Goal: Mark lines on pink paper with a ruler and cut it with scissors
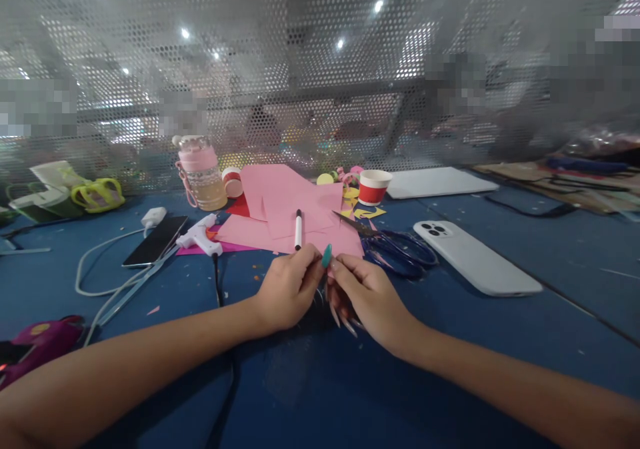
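My left hand [290, 286] and my right hand [373, 299] meet above the blue table, with thumbs and fingers pinched close together. A small pointed teal shape [327, 256] stands up at the fingertips; whether it is a painted nail or a held piece I cannot tell. Whatever lies in the pinch is hidden by the fingers. Long pale nails show on the lower fingers of the right hand. Just beyond the hands lie pink paper sheets [290, 199], with a white marker [299, 229] on them. Dark-blue-handled scissors [400, 252] rest right of the sheets, near my right hand.
A white glue gun [201, 234] and a dark phone [155, 241] lie left, with cables. Behind stand a pink-lidded bottle [203, 176] and a red-white paper cup [374, 187] beside yellow scraps. At right are a white phone [475, 259] and a white flat panel [443, 182].
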The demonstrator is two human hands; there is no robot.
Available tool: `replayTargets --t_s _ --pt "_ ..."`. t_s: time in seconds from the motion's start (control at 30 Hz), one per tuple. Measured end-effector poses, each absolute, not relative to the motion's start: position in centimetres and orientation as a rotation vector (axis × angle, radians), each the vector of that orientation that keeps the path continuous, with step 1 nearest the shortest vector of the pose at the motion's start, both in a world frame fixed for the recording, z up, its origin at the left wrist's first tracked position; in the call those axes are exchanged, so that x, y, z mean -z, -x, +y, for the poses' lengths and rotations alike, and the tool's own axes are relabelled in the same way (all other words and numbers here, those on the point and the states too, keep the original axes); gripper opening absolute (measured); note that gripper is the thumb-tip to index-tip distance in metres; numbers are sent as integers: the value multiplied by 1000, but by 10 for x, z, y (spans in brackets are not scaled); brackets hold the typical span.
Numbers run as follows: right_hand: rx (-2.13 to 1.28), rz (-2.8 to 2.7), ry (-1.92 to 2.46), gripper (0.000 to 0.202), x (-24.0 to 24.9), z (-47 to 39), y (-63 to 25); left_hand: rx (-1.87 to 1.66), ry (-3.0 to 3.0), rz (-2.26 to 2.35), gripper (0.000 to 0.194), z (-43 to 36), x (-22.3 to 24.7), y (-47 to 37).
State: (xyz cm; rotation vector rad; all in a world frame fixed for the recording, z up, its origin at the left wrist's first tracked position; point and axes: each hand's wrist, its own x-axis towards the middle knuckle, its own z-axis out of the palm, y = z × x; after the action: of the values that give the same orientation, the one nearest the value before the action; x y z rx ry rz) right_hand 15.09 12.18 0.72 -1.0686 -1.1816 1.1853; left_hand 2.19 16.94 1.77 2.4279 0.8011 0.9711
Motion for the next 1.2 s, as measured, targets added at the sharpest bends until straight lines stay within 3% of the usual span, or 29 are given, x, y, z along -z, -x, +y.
replayTargets --t_s 0.63,0.97,1.2 --pt "-1272 -994 1091 33 -11 121 -143 -1332 -2687 667 16 169 -15 -21" --pt "-1281 -957 1110 32 -12 121 -142 -1381 -3033 795 33 165 -14 -21" --pt "-1312 -927 1104 27 -13 121 -142 -1434 -3046 824 33 165 -14 -20"
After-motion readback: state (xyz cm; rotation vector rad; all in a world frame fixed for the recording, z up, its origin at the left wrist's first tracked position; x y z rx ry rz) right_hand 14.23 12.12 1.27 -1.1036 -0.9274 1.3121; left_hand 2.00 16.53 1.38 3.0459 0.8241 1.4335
